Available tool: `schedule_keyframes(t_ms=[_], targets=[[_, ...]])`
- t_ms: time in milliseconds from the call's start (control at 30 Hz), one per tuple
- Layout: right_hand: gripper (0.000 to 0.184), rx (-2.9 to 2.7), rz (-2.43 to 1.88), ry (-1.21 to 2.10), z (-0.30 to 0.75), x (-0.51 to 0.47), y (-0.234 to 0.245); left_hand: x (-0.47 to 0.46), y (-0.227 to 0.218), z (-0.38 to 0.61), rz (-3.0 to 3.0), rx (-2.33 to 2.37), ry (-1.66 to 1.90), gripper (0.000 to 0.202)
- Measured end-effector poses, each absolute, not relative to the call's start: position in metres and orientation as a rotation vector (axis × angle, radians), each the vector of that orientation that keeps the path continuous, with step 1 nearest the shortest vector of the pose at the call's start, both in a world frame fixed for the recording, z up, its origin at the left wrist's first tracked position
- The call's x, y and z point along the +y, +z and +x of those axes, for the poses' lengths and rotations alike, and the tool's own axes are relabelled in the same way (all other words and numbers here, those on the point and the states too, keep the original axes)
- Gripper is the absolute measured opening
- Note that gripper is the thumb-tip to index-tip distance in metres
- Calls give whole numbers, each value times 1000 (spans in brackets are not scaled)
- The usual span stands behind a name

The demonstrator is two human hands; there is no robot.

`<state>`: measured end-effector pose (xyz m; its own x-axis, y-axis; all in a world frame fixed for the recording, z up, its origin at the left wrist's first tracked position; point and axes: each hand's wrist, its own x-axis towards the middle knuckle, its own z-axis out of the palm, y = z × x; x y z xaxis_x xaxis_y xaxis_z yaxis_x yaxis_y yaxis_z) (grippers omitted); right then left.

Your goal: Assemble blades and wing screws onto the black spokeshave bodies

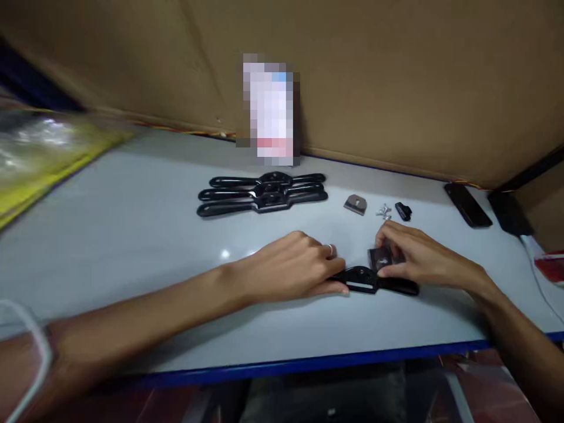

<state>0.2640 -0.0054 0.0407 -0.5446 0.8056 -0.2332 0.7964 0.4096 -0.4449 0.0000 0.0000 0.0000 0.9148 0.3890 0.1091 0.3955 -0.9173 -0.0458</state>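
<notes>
Grey tabletop (pixel 145 200), blue-edged: 3 blk spokeshave bodies (pixel 268 189) bunched, 1 flat blade (pixel 352 205), sm. screws (pixel 385 210), blk lever cap (pixel 402 211), phone (pixel 467 205) to R.

Held frame (pixel 361 275): glossy black. Three other frames (pixel 268 189): glossy black. Held blade (pixel 378 258): dark grey. Loose blade (pixel 352 205): grey-brown, darker edge. Screws (pixel 384 211): silvery. Cap (pixel 402 211): black. Phone (pixel 467 205): black. Counter (pixel 145 200): pale grey, blue front edge. Wall (pixel 396 94): plain tan. Ring (pixel 331 250): silvery. Wristband (pixel 45 352): whitish. Pixelated sheet (pixel 271 111): whitish, pink and blue patches.
</notes>
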Motion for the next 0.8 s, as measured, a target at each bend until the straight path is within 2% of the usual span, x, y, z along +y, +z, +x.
schedule_keyframes(t_ms=[167, 533, 800], targets=[[21, -2359, -1482, 935, 263, -2, 33, 1, 0, 1, -3005, -611, -177, 50], [16, -2027, -1393, 578, 265, 2, 34, 1, -1, 1, -3031, -612, -228, 54], [11, -2105, -1408, 722, 261, 0, 31, 4, -5, -2, -3034, -592, -218, 55]])
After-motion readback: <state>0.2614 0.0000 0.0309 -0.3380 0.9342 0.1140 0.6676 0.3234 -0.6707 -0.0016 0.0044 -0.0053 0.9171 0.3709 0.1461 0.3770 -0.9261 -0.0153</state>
